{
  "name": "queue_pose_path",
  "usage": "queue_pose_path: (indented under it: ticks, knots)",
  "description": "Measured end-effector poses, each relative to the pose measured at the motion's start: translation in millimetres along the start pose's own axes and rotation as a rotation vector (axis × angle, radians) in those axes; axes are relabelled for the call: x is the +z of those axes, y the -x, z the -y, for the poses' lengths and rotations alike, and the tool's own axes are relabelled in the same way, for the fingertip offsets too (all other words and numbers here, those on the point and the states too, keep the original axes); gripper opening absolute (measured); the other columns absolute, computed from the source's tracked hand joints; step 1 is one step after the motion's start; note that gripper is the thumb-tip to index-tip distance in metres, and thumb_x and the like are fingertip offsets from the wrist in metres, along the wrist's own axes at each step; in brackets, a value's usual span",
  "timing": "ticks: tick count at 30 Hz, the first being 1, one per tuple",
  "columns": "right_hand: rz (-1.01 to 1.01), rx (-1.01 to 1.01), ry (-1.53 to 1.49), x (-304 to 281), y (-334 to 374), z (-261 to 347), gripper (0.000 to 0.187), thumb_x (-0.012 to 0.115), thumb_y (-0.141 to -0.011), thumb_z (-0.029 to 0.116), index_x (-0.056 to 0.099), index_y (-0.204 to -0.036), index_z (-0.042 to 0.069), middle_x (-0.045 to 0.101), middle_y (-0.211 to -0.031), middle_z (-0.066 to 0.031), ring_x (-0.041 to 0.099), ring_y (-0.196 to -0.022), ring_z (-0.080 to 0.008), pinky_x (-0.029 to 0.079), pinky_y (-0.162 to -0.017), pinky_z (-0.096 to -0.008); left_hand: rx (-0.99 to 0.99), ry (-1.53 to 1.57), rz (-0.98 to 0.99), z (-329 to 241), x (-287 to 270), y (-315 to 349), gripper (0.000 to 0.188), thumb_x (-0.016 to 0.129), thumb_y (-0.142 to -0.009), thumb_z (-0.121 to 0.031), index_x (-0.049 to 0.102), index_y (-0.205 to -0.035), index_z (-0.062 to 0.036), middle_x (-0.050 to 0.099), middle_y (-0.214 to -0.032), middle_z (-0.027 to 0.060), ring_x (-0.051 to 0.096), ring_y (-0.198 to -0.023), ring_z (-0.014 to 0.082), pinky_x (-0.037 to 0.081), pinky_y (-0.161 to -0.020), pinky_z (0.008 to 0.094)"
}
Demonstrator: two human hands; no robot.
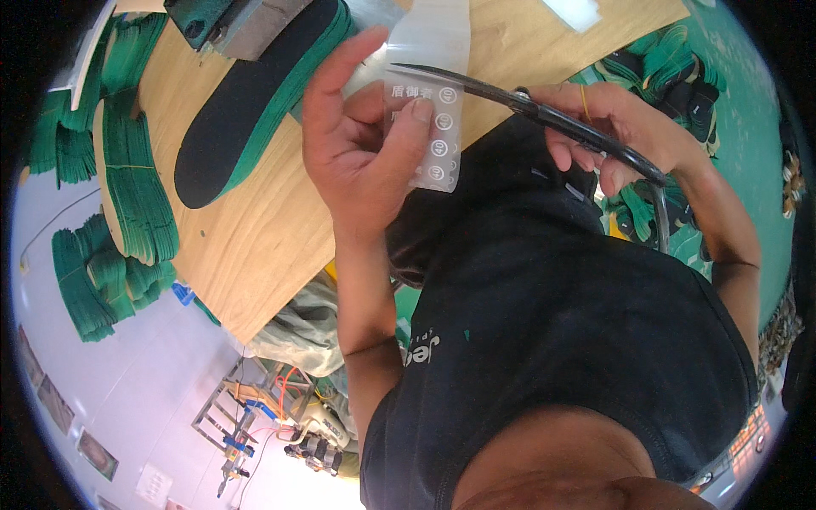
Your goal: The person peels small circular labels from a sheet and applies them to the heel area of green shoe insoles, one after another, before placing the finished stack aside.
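Observation:
My left hand (361, 140) pinches a clear plastic strip (429, 85) printed with small round marks, held up over the wooden table (255, 229). My right hand (616, 127) grips black scissors (527, 110), fingers through the handles. The blades are open and the pointed tip reaches across the strip near my left thumb.
A black insole with a green edge (255, 102) lies on the table at the left. Stacks of green insoles (132, 183) stand along the table's left side, with more piled at the right (671, 59). A dark block (246, 21) sits at the table's far end.

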State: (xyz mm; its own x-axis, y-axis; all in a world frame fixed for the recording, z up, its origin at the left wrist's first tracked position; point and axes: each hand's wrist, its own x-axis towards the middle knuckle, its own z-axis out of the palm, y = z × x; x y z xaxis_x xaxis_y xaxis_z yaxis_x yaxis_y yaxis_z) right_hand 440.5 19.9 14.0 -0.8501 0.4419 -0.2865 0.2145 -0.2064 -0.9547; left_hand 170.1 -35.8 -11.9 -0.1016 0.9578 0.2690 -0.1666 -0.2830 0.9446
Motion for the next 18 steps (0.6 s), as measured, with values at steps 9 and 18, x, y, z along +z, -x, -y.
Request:
queue_pose_path:
  ticks: [9, 18]
  knots:
    - [-0.008, -0.014, -0.017, 1, 4, -13, 0.096, 0.088, -0.071, 0.033, 0.04, -0.146, -0.003, 0.06, -0.076, -0.0005, 0.056, -0.062, -0.0033, 0.04, -0.051, -0.0157, -0.038, -0.034, 0.006, -3, 1, 3, 0.068, 0.055, -0.081, 0.013, 0.037, -0.146, -0.0008, 0.072, -0.094, 0.0185, 0.067, -0.072, 0.0117, 0.051, -0.065, 0.0197]
    - [-0.093, -0.047, -0.101, 23, 12, -23, 0.086, 0.086, -0.076, 0.031, 0.043, -0.143, -0.004, 0.059, -0.088, 0.0003, 0.048, -0.072, -0.0045, 0.039, -0.063, -0.0198, -0.054, 0.049, 0.042, -8, 5, 2, 0.065, 0.057, -0.084, 0.009, 0.038, -0.146, -0.0013, 0.068, -0.076, 0.0056, 0.058, -0.063, 0.0036, 0.042, -0.058, 0.0161]
